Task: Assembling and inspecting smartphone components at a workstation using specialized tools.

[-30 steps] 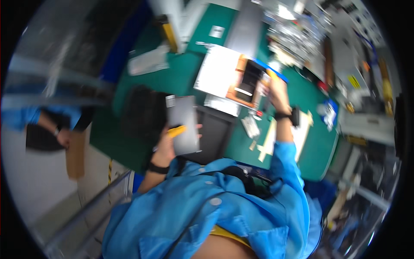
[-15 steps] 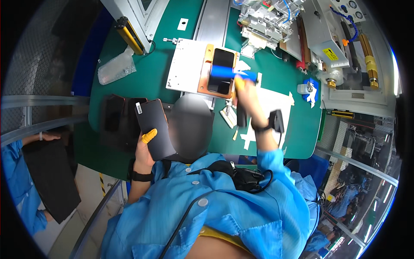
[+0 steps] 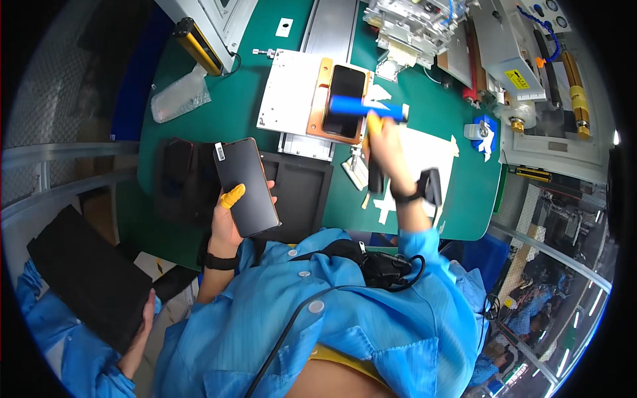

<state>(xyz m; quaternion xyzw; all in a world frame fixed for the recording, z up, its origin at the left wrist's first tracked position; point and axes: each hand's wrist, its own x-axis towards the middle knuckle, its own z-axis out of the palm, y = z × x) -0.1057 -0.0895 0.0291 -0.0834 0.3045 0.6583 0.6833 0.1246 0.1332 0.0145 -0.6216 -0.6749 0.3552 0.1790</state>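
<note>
My left hand (image 3: 227, 225), a yellow cot on its thumb, grips a dark smartphone (image 3: 255, 192) with a small white label at its upper corner. That phone is held tilted, above the edge of a black tray (image 3: 322, 205). My right hand (image 3: 391, 156), somewhat blurred, is closed round the handle of a blue hand roller (image 3: 355, 106). The roller lies across a second phone (image 3: 346, 81), whose screen faces up in an orange-brown fixture (image 3: 316, 118). I cannot tell whether the roller touches the glass. A white plate (image 3: 282, 93) carries the fixture.
Dark phones (image 3: 176, 166) lie left of my left hand. A clear plastic bag (image 3: 179, 99) lies farther back. Metal machinery (image 3: 415, 33) stands beyond the fixture. White paper (image 3: 428, 159) and a blue holder (image 3: 488, 139) are at right. At lower left, a person holds a black panel (image 3: 93, 278).
The roller has shifted slightly to the right over the phone. My left hand and its phone have moved a little right. The other person's black panel has swung round toward me.
</note>
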